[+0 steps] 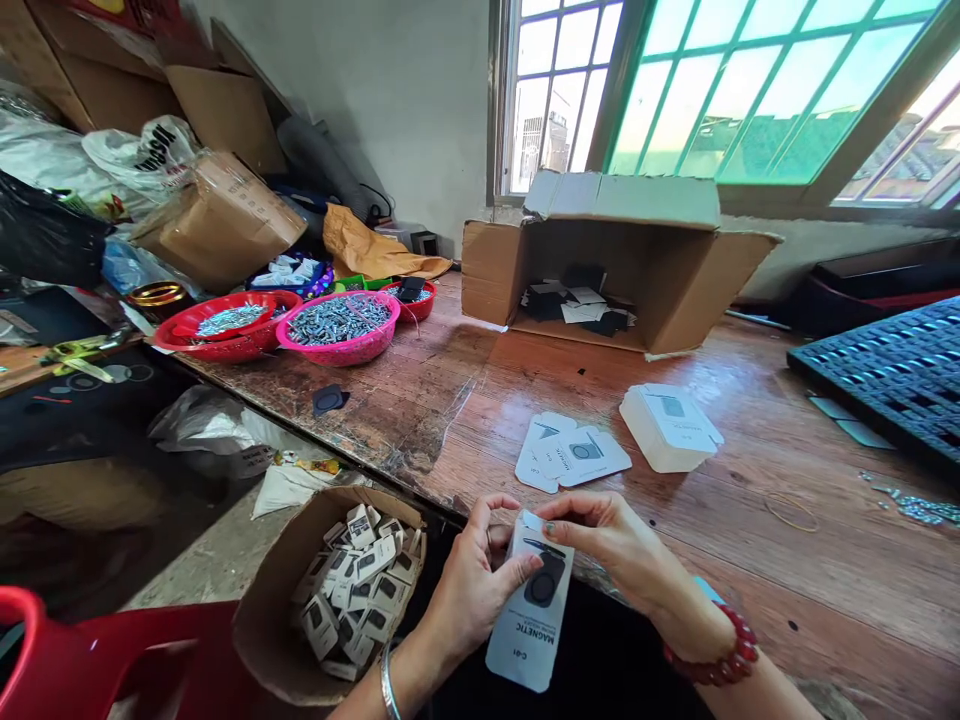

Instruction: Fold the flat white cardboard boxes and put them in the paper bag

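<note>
Near the table's front edge I hold a small white cardboard box (528,632), printed with a dark round device and the word MAGNETIC. My left hand (476,578) wraps its side, thumb across the printed front. My right hand (611,545) pinches the end flap at the far end, fingers closed on it. What is inside the box is hidden. Just beyond lie several flat box blanks (574,452), overlapping. To their right stands a stack of more white blanks (667,428). Left of my left hand, a carton (259,610) on the floor side holds many finished-looking small boxes (361,590).
A pink basin (341,350) of metal parts and red basins (217,345) stand at the left. An open carton (697,290) with dark and white pieces lies by the window. A black grid tray (892,375) is at right; a red chair (150,655) is lower left.
</note>
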`<state>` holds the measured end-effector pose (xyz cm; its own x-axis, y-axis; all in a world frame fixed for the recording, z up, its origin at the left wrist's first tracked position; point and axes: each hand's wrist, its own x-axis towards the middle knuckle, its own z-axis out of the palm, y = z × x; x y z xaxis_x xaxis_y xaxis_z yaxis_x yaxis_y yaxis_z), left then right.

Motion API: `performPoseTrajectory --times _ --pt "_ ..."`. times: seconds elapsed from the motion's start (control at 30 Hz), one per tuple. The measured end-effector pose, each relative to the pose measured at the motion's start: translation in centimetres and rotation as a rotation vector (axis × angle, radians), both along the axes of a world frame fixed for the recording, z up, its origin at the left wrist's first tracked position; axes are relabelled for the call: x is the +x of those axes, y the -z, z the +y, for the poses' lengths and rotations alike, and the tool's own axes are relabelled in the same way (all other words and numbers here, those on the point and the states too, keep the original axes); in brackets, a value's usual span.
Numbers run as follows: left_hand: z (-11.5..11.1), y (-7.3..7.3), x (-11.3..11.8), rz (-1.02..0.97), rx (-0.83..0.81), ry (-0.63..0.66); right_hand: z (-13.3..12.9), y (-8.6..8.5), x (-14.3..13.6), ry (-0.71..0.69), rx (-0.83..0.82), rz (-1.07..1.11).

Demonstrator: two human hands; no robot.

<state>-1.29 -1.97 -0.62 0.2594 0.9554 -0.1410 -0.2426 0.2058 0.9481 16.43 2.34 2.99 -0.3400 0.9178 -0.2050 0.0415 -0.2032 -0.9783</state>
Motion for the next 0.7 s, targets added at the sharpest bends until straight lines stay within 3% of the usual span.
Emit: performPoseTrajectory --times 0.13,0.3,0.47,0.6,0.7 --pt "-0.8 -0.2 -0.6 0.005 0.042 0.020 -0.7 -0.6 -0.5 -0.016 0.034 -0.044" --pt "-1.9 0.0 -0.9 0.012 0.061 0.000 -1.7 -0.6 -0.9 -0.012 0.246 -0.190" --pt "-2.9 0.2 -1.3 -0.007 0.071 -0.049 -3.3 -0.3 -1.1 -0.106 0.421 -0.252" --pt "-3.8 1.0 -1.9 -0.031 0.057 -0.100 -4.8 1.1 -1.6 -0.157 0.451 -0.254" --pt "-5.1 1.8 -2.6 -0.041 -0.002 -0.138 -5.6 3.1 -2.3 -0.154 0.364 -0.219"
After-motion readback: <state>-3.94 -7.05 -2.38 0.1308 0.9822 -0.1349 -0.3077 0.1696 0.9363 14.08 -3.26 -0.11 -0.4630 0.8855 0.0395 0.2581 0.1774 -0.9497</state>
